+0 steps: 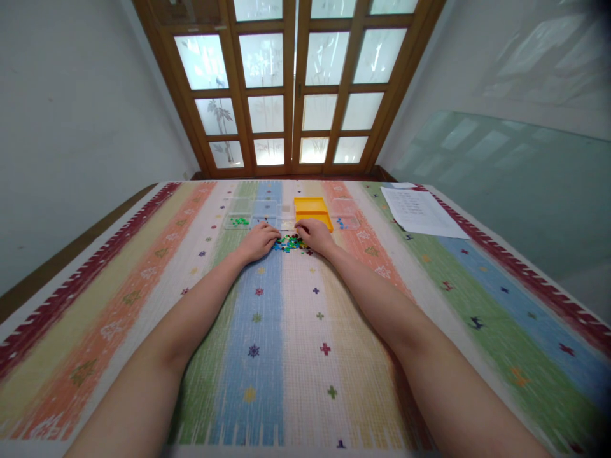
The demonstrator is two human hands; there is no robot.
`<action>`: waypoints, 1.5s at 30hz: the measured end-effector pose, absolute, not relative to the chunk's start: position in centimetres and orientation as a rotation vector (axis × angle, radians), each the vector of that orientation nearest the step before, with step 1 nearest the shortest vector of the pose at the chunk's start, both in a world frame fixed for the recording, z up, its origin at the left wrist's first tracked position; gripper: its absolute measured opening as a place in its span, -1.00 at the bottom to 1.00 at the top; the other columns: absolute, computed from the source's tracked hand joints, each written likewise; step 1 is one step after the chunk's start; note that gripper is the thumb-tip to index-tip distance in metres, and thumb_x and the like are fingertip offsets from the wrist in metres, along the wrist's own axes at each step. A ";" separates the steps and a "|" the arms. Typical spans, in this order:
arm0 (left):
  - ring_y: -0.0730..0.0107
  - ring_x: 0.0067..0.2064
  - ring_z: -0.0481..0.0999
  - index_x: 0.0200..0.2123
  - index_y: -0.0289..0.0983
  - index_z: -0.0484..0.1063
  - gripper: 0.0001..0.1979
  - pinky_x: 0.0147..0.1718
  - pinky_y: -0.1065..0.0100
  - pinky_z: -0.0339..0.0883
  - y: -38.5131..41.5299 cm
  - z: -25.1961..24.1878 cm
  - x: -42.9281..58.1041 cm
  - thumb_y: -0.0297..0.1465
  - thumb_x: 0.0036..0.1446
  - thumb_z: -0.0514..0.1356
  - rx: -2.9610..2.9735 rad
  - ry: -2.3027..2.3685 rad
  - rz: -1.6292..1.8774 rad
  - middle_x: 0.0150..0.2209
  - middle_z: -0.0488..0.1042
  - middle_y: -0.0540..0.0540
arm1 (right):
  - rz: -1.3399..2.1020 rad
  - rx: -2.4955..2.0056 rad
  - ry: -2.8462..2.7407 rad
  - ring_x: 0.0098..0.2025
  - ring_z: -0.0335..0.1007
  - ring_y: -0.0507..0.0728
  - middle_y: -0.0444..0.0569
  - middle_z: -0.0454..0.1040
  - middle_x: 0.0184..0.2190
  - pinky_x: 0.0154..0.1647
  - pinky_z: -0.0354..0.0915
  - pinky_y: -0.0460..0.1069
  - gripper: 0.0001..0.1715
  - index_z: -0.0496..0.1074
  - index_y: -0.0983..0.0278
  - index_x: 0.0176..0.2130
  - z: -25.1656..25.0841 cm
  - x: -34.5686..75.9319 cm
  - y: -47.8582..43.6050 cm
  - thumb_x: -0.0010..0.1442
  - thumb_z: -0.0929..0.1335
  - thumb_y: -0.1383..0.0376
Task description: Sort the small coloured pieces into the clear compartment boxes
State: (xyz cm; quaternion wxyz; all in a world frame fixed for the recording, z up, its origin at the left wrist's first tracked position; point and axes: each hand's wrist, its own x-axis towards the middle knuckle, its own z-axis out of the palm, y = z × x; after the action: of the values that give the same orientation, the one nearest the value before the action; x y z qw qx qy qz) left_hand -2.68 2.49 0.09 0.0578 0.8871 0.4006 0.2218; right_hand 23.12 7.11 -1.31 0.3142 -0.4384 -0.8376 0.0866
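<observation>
A pile of small shiny beads or sequins (290,243), in green, blue, yellow and dark red, lies on the striped cloth between my hands. At the pile's left edge rests my left hand (260,242), palm down, its fingers loosely stretched towards the pieces. My right hand (317,235) reaches over the right side of the pile, with fingertips bent together; anything between them is too small to make out. Just beyond it stands an open yellow box (312,205). Clear boxes flank it: the left one (231,224) has green pieces (240,221), the right one (352,221) blue pieces (340,222).
The striped tablecloth (258,375) covers the long table. A sheet of paper with writing (422,211) lies at the far right. Behind the table are wooden doors with frosted panes (292,95), and a glass panel (515,184) leans on the right wall.
</observation>
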 end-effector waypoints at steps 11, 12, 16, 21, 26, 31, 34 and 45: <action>0.09 0.10 0.41 0.06 -0.16 0.63 -0.64 0.21 0.03 0.28 2.5 0.0 -3.0 -0.36 0.42 0.06 2.670 1.309 0.699 0.04 0.62 -0.14 | 0.218 -1.138 -2.191 -0.06 0.53 0.21 0.00 0.65 -0.13 0.00 0.34 0.05 -0.74 0.62 0.20 -0.09 -1.5 23.2 7.2 0.37 0.33 0.31; 0.09 0.10 0.41 0.08 -0.17 0.62 -0.64 0.21 0.03 0.28 2.5 0.0 -3.0 -0.36 0.42 0.06 2.693 1.301 0.679 0.04 0.62 -0.14 | 0.216 -1.137 -2.193 -0.06 0.53 0.21 0.00 0.65 -0.13 0.00 0.34 0.05 -0.75 0.62 0.20 -0.09 -1.5 23.2 7.3 0.37 0.33 0.30; 0.09 0.10 0.43 0.10 -0.16 0.62 -0.63 0.20 0.05 0.27 2.5 0.3 -2.9 -0.36 0.42 0.06 2.781 1.244 0.582 0.07 0.61 -0.14 | 0.218 -1.136 -2.199 -0.06 0.53 0.21 0.00 0.65 -0.13 0.00 0.33 0.04 -0.75 0.62 0.20 -0.08 -1.5 23.2 7.2 0.37 0.34 0.30; 0.09 0.10 0.43 0.14 -0.15 0.60 -0.61 0.21 0.04 0.25 2.5 0.8 -3.0 -0.38 0.42 0.06 2.882 1.170 0.455 0.11 0.59 -0.14 | 0.238 -1.146 -2.206 -0.05 0.52 0.21 0.02 0.65 -0.12 0.02 0.33 0.05 -0.75 0.62 0.21 -0.08 -1.4 23.1 7.0 0.36 0.34 0.30; 0.08 0.11 0.42 0.17 -0.15 0.59 -0.60 0.20 0.04 0.26 2.5 0.8 -3.1 -0.37 0.44 0.04 2.890 1.174 0.453 0.11 0.57 -0.16 | 0.237 -1.153 -2.198 -0.05 0.52 0.21 0.01 0.65 -0.12 0.02 0.34 0.05 -0.74 0.62 0.20 -0.07 -1.4 23.0 7.0 0.36 0.34 0.30; 0.07 0.11 0.40 0.19 -0.18 0.57 -0.59 0.20 0.04 0.28 2.7 0.5 -3.1 -0.36 0.46 0.01 2.884 1.158 0.471 0.13 0.55 -0.18 | 0.236 -1.147 -2.204 -0.05 0.52 0.21 0.01 0.65 -0.12 0.01 0.33 0.05 -0.74 0.62 0.20 -0.07 -1.3 23.1 7.0 0.36 0.33 0.31; 0.09 0.11 0.41 0.19 -0.18 0.56 -0.58 0.20 0.05 0.28 2.8 0.2 -3.2 -0.36 0.46 0.00 2.847 1.145 0.499 0.14 0.55 -0.19 | 0.240 -1.158 -2.208 -0.04 0.52 0.21 0.01 0.65 -0.11 0.02 0.33 0.05 -0.74 0.62 0.20 -0.07 -1.2 23.0 7.0 0.36 0.33 0.32; 0.11 0.15 0.44 0.15 -0.17 0.57 -0.61 0.24 0.02 0.31 3.5 -0.8 -3.7 -0.31 0.47 0.01 2.694 1.154 0.715 0.14 0.54 -0.18 | 0.229 -1.150 -2.209 -0.05 0.52 0.22 0.02 0.65 -0.13 0.00 0.32 0.05 -0.75 0.62 0.21 -0.08 -1.3 23.1 7.0 0.36 0.34 0.30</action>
State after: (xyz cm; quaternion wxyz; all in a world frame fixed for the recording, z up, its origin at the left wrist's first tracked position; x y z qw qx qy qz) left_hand -3.70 3.49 -0.80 0.0624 0.8913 0.3818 0.2366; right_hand 23.07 6.96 -1.29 0.3148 -0.4365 -0.8383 0.0871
